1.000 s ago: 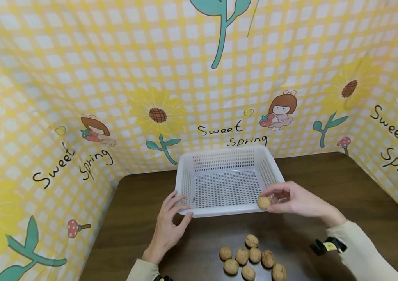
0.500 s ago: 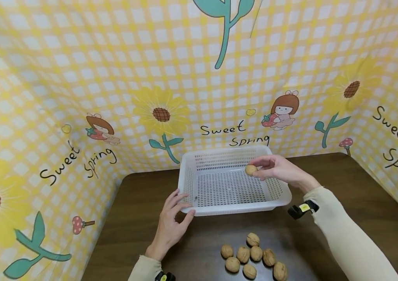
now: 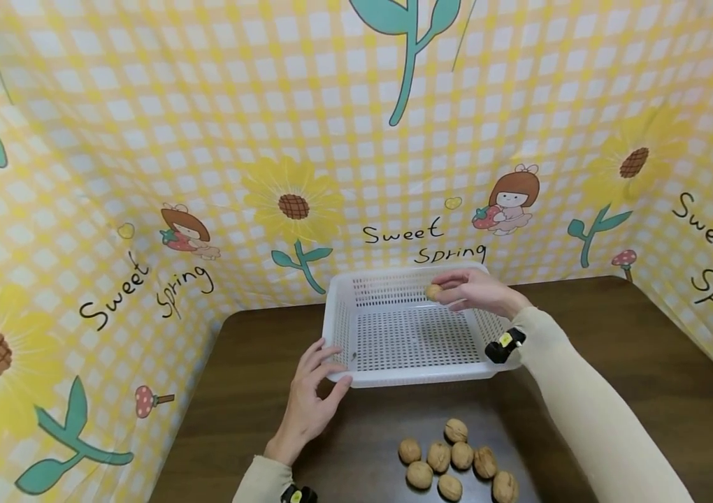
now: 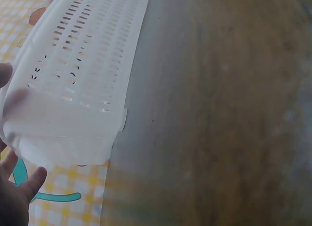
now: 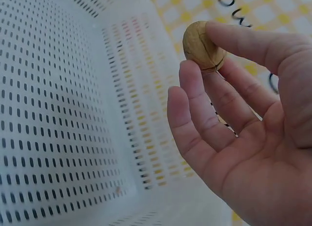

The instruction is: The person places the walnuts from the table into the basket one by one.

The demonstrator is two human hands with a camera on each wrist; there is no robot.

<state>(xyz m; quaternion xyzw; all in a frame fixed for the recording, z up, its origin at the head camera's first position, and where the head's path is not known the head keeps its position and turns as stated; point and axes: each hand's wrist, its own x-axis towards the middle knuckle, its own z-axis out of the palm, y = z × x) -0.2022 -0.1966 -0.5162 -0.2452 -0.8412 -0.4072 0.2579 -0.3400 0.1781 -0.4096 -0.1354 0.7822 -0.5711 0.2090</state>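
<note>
A walnut (image 5: 201, 44) is pinched between the thumb and fingertips of my right hand (image 3: 476, 290), which is over the far right part of a white plastic basket (image 3: 363, 379). In the right wrist view the walnut shows whole above the slotted basket floor and wall. My left hand (image 3: 312, 398) holds the basket's near left corner, fingers over the rim and thumb at the front edge. The left wrist view shows the basket's slotted side wall (image 4: 73, 55) with fingers (image 4: 33, 183) near its corner. Several walnuts (image 3: 438, 457) lie grouped on the table in front of the basket.
The dark wooden table (image 3: 589, 349) has rounded far corners. A yellow checked cloth (image 3: 344, 140) with flowers and lettering hangs behind and at both sides, close to the basket's far rim. Black bands (image 3: 505, 345) sit on both wrists.
My right hand has carried the walnut from the basket's near right rim up and leftward over its far part. The left hand stays at the corner, and the loose walnuts lie unmoved.
</note>
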